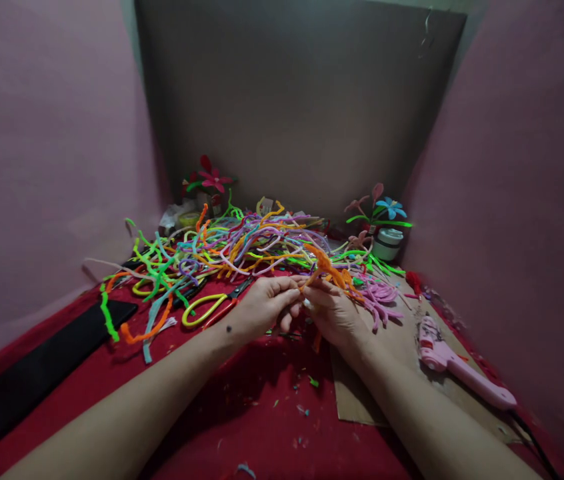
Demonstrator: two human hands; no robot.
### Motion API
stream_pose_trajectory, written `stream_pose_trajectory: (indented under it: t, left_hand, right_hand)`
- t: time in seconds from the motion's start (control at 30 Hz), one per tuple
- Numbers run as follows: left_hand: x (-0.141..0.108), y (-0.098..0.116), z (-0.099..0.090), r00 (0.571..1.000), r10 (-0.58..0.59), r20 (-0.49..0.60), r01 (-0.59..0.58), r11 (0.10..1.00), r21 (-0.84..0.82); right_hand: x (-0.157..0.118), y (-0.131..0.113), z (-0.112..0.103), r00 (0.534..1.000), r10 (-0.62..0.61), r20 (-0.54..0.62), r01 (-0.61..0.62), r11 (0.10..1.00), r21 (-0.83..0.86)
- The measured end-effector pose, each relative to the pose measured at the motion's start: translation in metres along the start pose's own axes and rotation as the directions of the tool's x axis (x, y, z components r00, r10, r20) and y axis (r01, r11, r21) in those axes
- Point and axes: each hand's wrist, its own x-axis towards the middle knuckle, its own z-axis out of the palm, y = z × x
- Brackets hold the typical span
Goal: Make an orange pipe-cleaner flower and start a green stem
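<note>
Both hands meet at the middle, over the front of a heap of colourful pipe cleaners (262, 243). My left hand (269, 303) pinches the lower end of an orange pipe cleaner piece (332, 270). Fingers of my right hand (335, 310) are closed on the same piece, whose bent loops rise above the knuckles. Scissors with yellow and red handles (207, 310) lie just left of my left hand. Beside my right hand is a bundle of pink pipe cleaners (382, 297). The fingertips partly hide where the orange strands meet.
A pink glue gun (462, 373) rests on a cardboard sheet (357, 400) at the right, its cord trailing forward. A black flat object (47, 367) lies at the left. Pipe-cleaner flowers (215, 180) stand behind, near a small white pot (389, 245). Scraps dot the red cloth (242, 413).
</note>
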Motion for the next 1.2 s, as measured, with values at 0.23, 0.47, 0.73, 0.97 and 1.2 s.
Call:
stream_pose_trajectory:
  t: [0.23,0.47,0.73,0.97,1.2]
  left_hand:
    - [-0.002,-0.009,0.006,0.893,0.414,-0.177,-0.280,0.819,0.501]
    - [-0.003,0.000,0.007,0.975,0.053,-0.217,-0.036,0.996,0.081]
    - [-0.001,0.002,0.006,0.991,-0.096,-0.090,0.064,0.950,-0.306]
    - [0.003,-0.002,-0.003,0.988,-0.126,0.085,0.149,0.914,-0.378]
    - [0.002,-0.006,0.005,0.982,0.089,-0.164,-0.064,0.986,0.153]
  right_hand:
    - [-0.003,0.004,0.003,0.998,-0.027,-0.054,0.027,1.000,0.007]
    - [-0.004,0.005,0.000,1.000,-0.011,-0.026,0.010,0.999,-0.052]
    - [-0.004,-0.002,0.000,0.994,0.103,0.030,-0.105,0.988,0.110]
    - [-0.002,-0.001,0.000,0.977,0.129,0.172,-0.150,0.982,0.118]
    - [-0.002,0.004,0.000,0.998,0.053,0.044,-0.056,0.996,0.064]
